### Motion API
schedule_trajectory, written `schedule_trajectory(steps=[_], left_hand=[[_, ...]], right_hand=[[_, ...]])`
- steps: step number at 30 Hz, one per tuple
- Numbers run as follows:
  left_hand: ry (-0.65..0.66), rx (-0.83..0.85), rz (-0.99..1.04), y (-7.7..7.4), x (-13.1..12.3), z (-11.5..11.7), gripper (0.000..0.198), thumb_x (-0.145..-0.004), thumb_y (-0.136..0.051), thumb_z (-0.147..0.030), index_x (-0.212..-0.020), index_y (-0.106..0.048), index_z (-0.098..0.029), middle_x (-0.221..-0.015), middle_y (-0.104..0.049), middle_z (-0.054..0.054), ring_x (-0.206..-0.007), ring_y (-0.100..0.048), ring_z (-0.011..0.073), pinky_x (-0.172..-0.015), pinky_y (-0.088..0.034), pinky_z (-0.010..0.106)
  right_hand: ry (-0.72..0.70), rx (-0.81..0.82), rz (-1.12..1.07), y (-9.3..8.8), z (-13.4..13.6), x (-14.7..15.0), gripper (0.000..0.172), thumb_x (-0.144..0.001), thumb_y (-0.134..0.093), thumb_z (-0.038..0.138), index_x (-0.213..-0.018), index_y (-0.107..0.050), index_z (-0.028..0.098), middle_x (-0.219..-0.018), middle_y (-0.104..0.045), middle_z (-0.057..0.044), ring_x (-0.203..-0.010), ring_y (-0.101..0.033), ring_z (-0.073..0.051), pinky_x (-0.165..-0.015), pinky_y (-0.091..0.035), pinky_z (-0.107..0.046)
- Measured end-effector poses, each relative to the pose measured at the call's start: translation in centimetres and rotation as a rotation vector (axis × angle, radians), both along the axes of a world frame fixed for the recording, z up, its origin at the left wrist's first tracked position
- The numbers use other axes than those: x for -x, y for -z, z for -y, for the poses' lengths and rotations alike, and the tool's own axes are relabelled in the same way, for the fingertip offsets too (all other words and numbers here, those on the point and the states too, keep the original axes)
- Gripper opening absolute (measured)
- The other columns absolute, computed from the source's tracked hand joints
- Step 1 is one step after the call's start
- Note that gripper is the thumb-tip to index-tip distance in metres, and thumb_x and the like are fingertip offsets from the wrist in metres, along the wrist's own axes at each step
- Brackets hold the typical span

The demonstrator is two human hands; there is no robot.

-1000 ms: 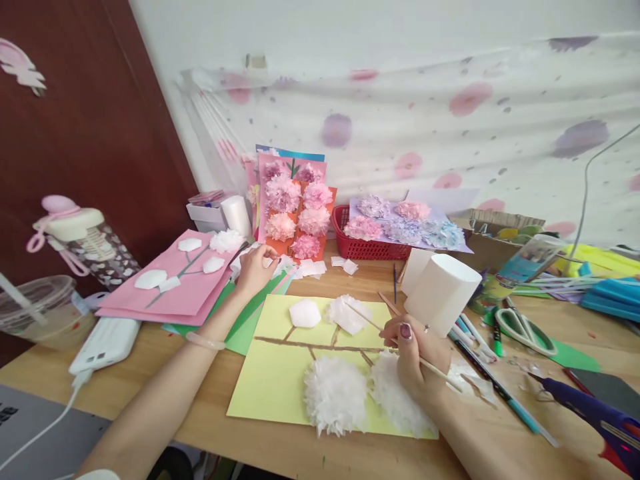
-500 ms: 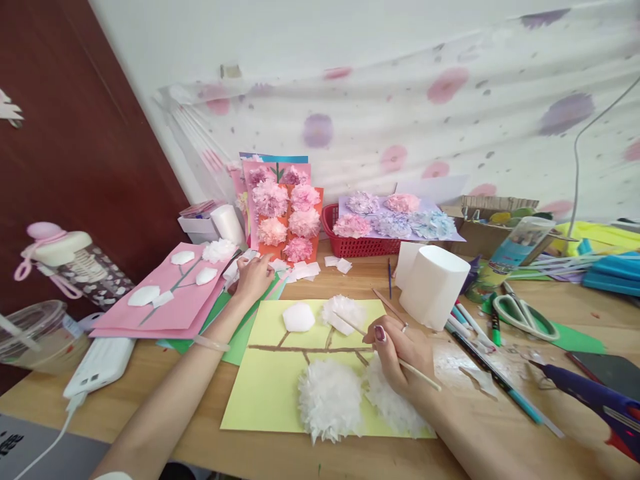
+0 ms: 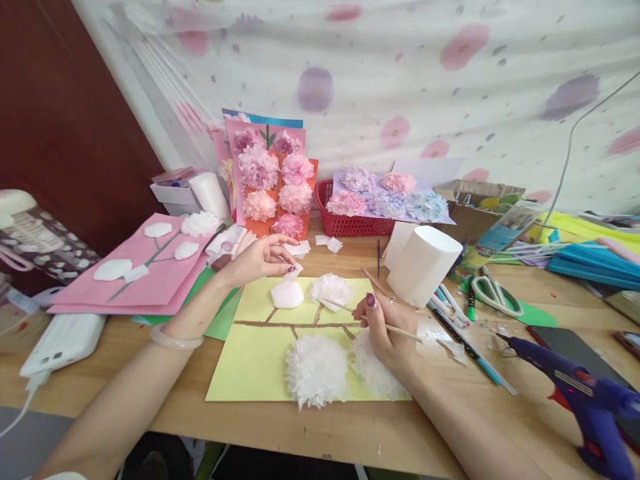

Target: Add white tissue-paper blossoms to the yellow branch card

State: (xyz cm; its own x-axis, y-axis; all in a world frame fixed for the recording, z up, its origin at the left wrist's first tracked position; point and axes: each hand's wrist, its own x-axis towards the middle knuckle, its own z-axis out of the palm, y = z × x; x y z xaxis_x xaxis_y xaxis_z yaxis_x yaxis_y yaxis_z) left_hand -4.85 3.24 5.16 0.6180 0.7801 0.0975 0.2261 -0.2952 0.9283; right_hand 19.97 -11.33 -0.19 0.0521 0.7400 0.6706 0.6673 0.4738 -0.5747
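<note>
My left hand [image 3: 260,259] pinches a small square of white tissue paper [image 3: 294,271] above the top edge of a yellow sheet [image 3: 240,373]. In my right hand [image 3: 389,328] is a thin wooden stick [image 3: 409,334], its tip at a half-filled white tissue flower [image 3: 331,289]. Left of that flower lies a bare white paper shape [image 3: 287,293]. Two full white tissue flowers, one at the lower middle [image 3: 317,370] and one partly hidden behind my right hand, sit below a drawn brown branch [image 3: 285,325].
A pink sheet [image 3: 80,287] with white shapes lies left, beside a white power bank [image 3: 65,343]. Behind stand flower cards [image 3: 273,180] and a red basket [image 3: 350,225]. To the right are a white paper roll [image 3: 425,267], scissors [image 3: 495,297], pens and a glue gun [image 3: 565,380].
My left hand has moved right from the paper scraps and now holds a tissue square over the yellow sheet. The stick stays in my right hand at the flower. The camera view has shifted.
</note>
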Motion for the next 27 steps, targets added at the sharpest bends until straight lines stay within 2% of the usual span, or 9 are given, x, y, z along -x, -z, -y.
schedule_trajectory(steps=[5, 10, 15, 20, 24, 27], left_hand=[[0.076, 0.058, 0.001, 1.7, -2.2, 1.8, 0.049, -0.071, -0.073, -0.033, -0.115, -0.054, -0.02, -0.086, -0.075, 0.003, -0.071, -0.07, 0.0173, -0.067, -0.053, 0.031], [0.131, -0.03, -0.067, 3.1, -3.7, 2.8, 0.041, -0.073, -0.071, -0.027, -0.111, -0.057, -0.02, -0.084, -0.076, 0.001, -0.085, -0.071, 0.0179, -0.074, -0.051, 0.029], [0.1, -0.189, -0.08, 4.4, -4.9, 2.8, 0.038, -0.073, -0.065, -0.02, -0.11, -0.058, -0.019, -0.083, -0.077, 0.002, -0.078, -0.07, 0.0168, -0.073, -0.05, 0.029], [0.019, -0.248, -0.064, 5.0, -5.7, 2.5, 0.04, -0.069, -0.063, -0.017, -0.109, -0.058, -0.019, -0.081, -0.076, 0.0, -0.072, -0.068, 0.0162, -0.07, -0.05, 0.028], [-0.013, -0.237, -0.072, 5.0, -6.0, 2.6, 0.042, -0.069, -0.062, -0.018, -0.11, -0.058, -0.019, -0.081, -0.076, 0.0, -0.073, -0.068, 0.0168, -0.069, -0.051, 0.029], [-0.021, -0.276, -0.095, 4.7, -5.7, 2.4, 0.042, -0.071, -0.064, -0.023, -0.113, -0.058, -0.021, -0.089, -0.076, 0.001, -0.084, -0.068, 0.0191, -0.08, -0.051, 0.033]], right_hand=[[0.17, -0.032, 0.004, 0.3, -0.4, -0.4, 0.05, -0.103, -0.038, 0.04, -0.064, -0.061, 0.02, -0.05, -0.058, 0.003, -0.043, -0.056, -0.01, -0.047, -0.039, -0.023], [0.237, 0.043, -0.031, 0.4, -0.7, -0.7, 0.052, -0.103, -0.036, 0.045, -0.066, -0.062, 0.02, -0.055, -0.062, 0.001, -0.048, -0.06, -0.012, -0.051, -0.042, -0.024], [0.227, -0.042, -0.041, 0.0, -0.2, -0.3, 0.053, -0.104, -0.035, 0.042, -0.062, -0.06, 0.02, -0.051, -0.058, 0.002, -0.046, -0.056, -0.011, -0.05, -0.04, -0.025], [0.014, -0.188, -0.048, -0.1, 0.4, -0.3, 0.05, -0.104, -0.033, 0.032, -0.062, -0.057, 0.02, -0.053, -0.056, 0.002, -0.047, -0.054, -0.01, -0.05, -0.04, -0.023], [-0.014, -0.145, 0.077, -0.2, 0.0, -0.3, 0.045, -0.103, -0.035, 0.029, -0.065, -0.057, 0.02, -0.052, -0.057, 0.003, -0.045, -0.053, -0.009, -0.048, -0.039, -0.021], [0.023, -0.11, 0.163, -0.3, -0.4, -0.2, 0.045, -0.104, -0.034, 0.03, -0.065, -0.056, 0.02, -0.051, -0.057, 0.003, -0.043, -0.053, -0.009, -0.047, -0.038, -0.021]])
